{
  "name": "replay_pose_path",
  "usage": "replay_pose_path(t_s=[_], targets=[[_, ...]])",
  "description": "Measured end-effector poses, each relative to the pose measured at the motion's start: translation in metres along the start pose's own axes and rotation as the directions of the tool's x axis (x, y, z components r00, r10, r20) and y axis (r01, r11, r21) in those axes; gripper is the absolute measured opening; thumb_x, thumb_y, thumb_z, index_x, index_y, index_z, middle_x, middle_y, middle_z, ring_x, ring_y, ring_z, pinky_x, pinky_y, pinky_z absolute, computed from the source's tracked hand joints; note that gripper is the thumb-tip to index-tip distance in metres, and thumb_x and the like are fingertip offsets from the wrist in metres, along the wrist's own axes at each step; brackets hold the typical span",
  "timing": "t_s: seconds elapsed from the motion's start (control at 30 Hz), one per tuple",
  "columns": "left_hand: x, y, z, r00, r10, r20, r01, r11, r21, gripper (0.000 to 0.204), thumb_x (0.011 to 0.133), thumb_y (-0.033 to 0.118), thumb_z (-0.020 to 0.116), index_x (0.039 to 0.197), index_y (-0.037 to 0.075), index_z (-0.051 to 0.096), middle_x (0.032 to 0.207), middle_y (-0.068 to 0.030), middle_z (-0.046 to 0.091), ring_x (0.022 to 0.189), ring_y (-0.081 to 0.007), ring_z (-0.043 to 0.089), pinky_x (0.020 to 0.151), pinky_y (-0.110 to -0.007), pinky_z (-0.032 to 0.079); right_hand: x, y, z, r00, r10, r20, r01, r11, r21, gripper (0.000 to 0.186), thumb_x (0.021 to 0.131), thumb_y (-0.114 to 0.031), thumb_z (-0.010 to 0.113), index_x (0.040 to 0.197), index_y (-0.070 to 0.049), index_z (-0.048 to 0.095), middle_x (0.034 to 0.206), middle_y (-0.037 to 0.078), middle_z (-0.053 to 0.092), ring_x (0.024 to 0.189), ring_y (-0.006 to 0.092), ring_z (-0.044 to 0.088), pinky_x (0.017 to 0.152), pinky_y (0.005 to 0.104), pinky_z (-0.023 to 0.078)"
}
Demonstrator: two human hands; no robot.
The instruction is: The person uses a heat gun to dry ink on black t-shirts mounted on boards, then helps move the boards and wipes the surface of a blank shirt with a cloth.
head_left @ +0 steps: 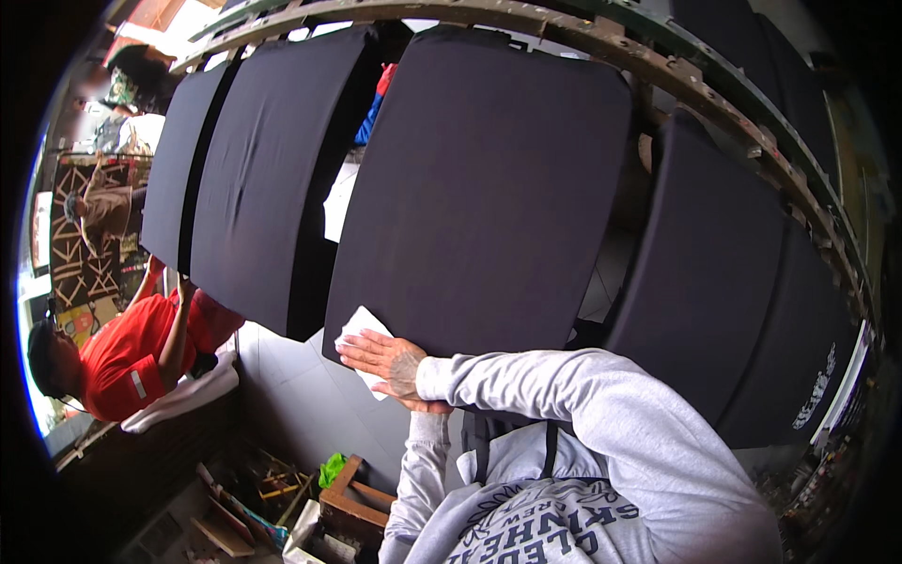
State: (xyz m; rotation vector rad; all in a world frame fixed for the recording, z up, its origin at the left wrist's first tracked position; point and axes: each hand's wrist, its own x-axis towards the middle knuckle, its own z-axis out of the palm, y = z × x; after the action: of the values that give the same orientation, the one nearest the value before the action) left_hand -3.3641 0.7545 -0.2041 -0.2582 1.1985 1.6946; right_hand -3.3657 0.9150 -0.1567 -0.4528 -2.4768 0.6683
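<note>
Left hand (427, 406): one, mostly hidden beneath the right; its grip cannot be told. Right hand (390, 362): one, laid flat with fingers extended over one white sheet (360, 322), cloth or paper undetermined. Sheet's location: near-left corner of one black fabric-covered board (489, 188). Alongside: two similar boards (263, 179) left, at least one right. Far left: one red-shirted co-worker (122, 371).

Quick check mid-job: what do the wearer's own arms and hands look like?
The right hand is bare, with a dark marking, possibly a tattoo, on its back; the left hand is mostly hidden. Both sleeves are long, light grey and wrinkled, ending in cuffs.
</note>
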Motion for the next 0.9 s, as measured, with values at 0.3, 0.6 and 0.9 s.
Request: replay_pose_path(t_s=[0.3,0.6,0.9], targets=[[-0.008,0.014,0.049,0.982,-0.184,-0.039,0.163,0.937,-0.309,0.054,0.096,0.036,0.041,0.133,0.000,0.058,0.131,-0.0200,0.062,0.117,-0.0384,0.062,0.099,-0.053,0.053,-0.025,0.113,-0.178,0.900,0.401,-0.171,-0.436,0.845,-0.311,0.059,0.086,-0.036,0.069,0.136,-0.012,0.051,0.138,0.014,0.054,0.126,0.0301,0.056,0.103,0.0424,0.049],[-0.013,0.013,0.050,0.953,-0.304,0.016,0.294,0.907,-0.301,0.045,0.098,0.032,0.045,0.125,-0.001,0.060,0.127,-0.0184,0.062,0.113,-0.0364,0.062,0.097,-0.050,0.053,-0.122,0.173,-0.271,0.827,0.504,-0.248,-0.554,0.657,-0.511,0.070,0.086,-0.040,0.068,0.146,-0.015,0.041,0.151,0.010,0.041,0.139,0.0286,0.041,0.112,0.0453,0.037],[-0.012,0.028,0.002,0.954,-0.279,-0.106,0.287,0.955,0.071,0.039,0.102,0.036,0.052,0.122,0.004,0.063,0.118,-0.0114,0.069,0.107,-0.0268,0.068,0.093,-0.044,0.057,-0.151,0.051,-0.240,0.806,0.576,0.139,-0.500,0.787,-0.361,0.077,0.097,-0.046,0.056,0.159,-0.011,0.028,0.165,0.011,0.027,0.153,0.0290,0.023,0.125,0.0448,0.019]])
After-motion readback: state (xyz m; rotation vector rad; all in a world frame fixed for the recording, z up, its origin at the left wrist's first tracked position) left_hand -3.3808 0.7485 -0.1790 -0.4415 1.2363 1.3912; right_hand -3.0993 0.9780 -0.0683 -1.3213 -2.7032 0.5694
